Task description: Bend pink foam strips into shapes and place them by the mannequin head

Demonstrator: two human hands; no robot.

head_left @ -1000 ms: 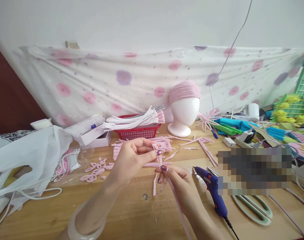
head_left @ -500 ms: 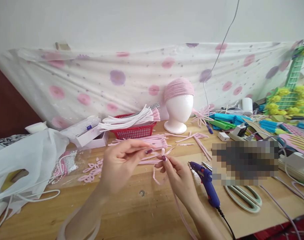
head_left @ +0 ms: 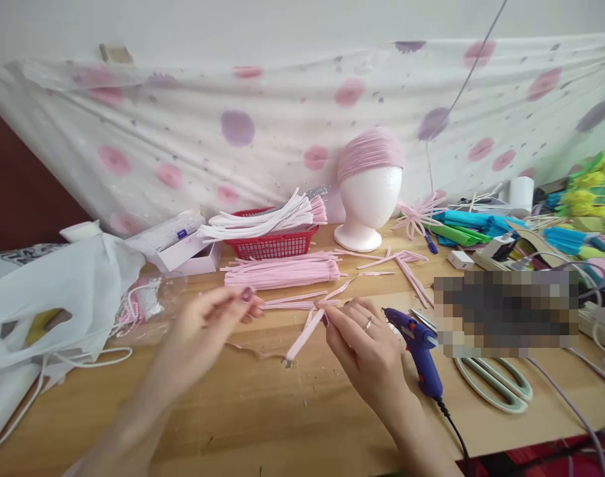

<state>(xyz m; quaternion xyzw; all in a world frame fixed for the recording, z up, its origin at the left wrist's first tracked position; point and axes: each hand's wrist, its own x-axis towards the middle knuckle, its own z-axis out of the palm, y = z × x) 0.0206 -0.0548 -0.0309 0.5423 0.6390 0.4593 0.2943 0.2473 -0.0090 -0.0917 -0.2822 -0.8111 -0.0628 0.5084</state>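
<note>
My right hand (head_left: 364,338), wearing a ring, pinches a pink fuzzy chenille stem (head_left: 305,336) by its upper end. The stem slants down to the left over the wooden table. To the left, my left hand (head_left: 203,338) is raised, thumb and fingertips pressed together; whatever they hold, if anything, is too small to make out. A thin, faint strand (head_left: 255,351) runs below it toward the stem's lower end. Loose pink stems lie between the hands, and behind them is a thick pink bundle of chenille stems (head_left: 282,273).
A blue glue gun (head_left: 416,351) and green-handled scissors (head_left: 495,384) lie right of my right hand, near a blurred patch. Behind stand a red basket (head_left: 277,246) of white and pink stems and a foam head (head_left: 369,205) with pink wrapping. A white bag (head_left: 78,298) lies left.
My left hand has moved left and down, away from the right. My right hand has turned over, and the pink stem, upright before, now slants down-left. The view has shifted slightly.
</note>
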